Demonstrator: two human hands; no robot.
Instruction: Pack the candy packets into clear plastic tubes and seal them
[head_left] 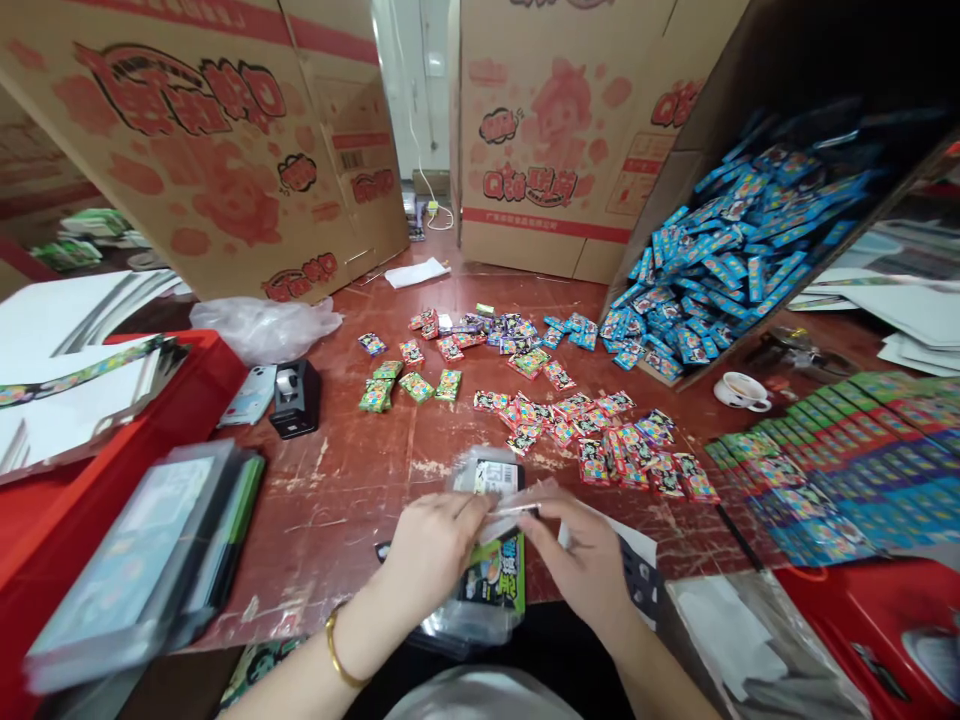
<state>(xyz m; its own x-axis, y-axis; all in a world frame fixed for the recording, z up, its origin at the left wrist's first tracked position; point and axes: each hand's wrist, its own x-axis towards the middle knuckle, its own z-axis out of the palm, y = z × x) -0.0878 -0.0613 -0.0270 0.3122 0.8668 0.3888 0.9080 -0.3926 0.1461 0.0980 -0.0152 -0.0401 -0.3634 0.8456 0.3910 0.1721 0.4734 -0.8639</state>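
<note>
At the near edge of the counter [330,530], right in front of the person, both hands meet over a green-and-black pack [510,585], and between them is a crinkled clear plastic sleeve [517,512]! The left hand [439,540] bends its fingers down onto the sleeve's left side, gripping it by the look of things, though the fingertips are partly hidden. Over on the other side, the right hand [589,560] has the sleeve pinched between thumb and fingers.

Now, how does it handle? Very light, I'd judge, thin and floppy, slick under the fingers and quick to crease or tear if tugged hard. Best hold: a gentle pinch at two opposite edges. The pack looks flat, light and firmer, so its sides should be the safe place to take it.

Positions, then! The sleeve sits up between the fingertips; the pack lies just below it, partly covered by the left hand. More clear plastic [472,625] rests nearer the edge, and a barcode label [499,476] shows just beyond the fingers. Red packets [594,462] spread farther off, toward the counter's right side.
</note>
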